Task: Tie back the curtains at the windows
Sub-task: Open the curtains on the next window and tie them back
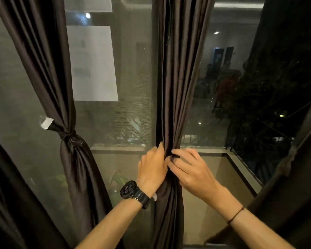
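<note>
1. The middle curtain (176, 87), dark brown, hangs straight down in front of the window (133, 87) and is gathered into a narrow bunch at the level of the hands.
2. The left hand (152, 168) grips this bunch from its left side. The fingers are curled round the folds and go out of sight behind the fabric, and the back of the hand faces the camera.
3. The right hand (192, 170) meets the same bunch from the right, close against the left hand. Its fingers are bent and somewhat spread, and the thumb and fingertips pinch the front folds. Whether they also hold a separate tie cannot be told, because everything there is dark.
4. A black watch (130, 190) sits on the left wrist, and a thin dark cord bracelet (236, 214) on the right wrist.
5. The left curtain (48, 69), well apart from the hands, is already cinched by a dark band (70, 139) and drawn toward a white fitting (46, 123) on the glass.
6. A pale sheet of paper (93, 65) is stuck on the window between the two curtains.
</note>
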Demonstrator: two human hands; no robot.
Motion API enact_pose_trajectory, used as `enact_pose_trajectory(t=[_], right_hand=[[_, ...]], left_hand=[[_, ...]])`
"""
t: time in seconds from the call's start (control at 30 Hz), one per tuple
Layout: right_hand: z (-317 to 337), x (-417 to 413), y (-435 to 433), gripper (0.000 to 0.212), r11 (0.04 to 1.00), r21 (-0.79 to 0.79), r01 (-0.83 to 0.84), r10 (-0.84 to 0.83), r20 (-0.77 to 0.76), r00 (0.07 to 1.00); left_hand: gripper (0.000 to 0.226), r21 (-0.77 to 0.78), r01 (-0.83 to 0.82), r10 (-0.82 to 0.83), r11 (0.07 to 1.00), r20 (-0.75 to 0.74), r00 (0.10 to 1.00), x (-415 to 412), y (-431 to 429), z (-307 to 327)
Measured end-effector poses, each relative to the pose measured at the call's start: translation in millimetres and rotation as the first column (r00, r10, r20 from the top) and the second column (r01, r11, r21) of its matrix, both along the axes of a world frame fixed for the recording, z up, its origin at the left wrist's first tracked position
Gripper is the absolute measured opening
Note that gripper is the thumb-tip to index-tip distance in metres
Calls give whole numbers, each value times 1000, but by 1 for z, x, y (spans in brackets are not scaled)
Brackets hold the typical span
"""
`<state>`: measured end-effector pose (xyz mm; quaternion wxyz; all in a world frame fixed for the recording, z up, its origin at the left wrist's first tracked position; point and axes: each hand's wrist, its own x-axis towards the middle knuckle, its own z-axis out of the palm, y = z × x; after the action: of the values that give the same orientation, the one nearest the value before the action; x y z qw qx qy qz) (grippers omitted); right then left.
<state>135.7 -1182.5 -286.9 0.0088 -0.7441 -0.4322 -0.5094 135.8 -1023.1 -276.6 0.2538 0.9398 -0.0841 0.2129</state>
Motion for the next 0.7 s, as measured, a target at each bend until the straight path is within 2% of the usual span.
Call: enact_pose_trajectory(t=[0.1,0.13,0.2,0.27,0.37,0.47,0.5,0.53,0.6,0.63,0.67,0.7], right_hand=[[13,0,3,21,992,-127,-27,24,-25,999],[18,0,4,24,987,-162,-22,13,-53,999],[29,-2,6,25,983,-185,-7,-22,-154,988],[36,-3,7,20,991,-135,13,-51,-283,958],[39,2,7,35,997,16,81,-67,-418,906],[40,5,4,28,971,200,130,-13,-500,866],[41,5,3,26,961,238,139,2,-510,860],[41,5,2,26,951,272,148,17,-525,851],[42,7,1,28,925,329,188,46,-589,807],[42,8,0,30,911,355,209,68,-630,773],[43,8,0,31,895,386,223,106,-671,733],[44,7,0,31,876,426,227,164,-705,690]], left_hand=[[35,74,7,-6,997,-25,1000,-4,5,4],[31,44,15,-15,999,-8,1000,-5,6,5],[21,-122,44,-37,992,58,998,-3,9,7],[25,-271,60,-35,961,97,995,-4,10,9],[33,-413,140,-113,900,89,990,-9,13,6],[15,-582,306,-333,753,64,941,-17,16,-1],[14,-612,353,-409,708,52,911,-19,18,-3],[23,-633,387,-480,671,27,877,-21,20,-3],[42,-634,430,-578,643,-34,815,-21,26,-5],[48,-598,453,-593,662,-47,804,-20,28,-5],[48,-494,486,-572,721,-30,820,-17,29,-4],[43,-309,507,-525,805,29,851,-13,30,-4]])
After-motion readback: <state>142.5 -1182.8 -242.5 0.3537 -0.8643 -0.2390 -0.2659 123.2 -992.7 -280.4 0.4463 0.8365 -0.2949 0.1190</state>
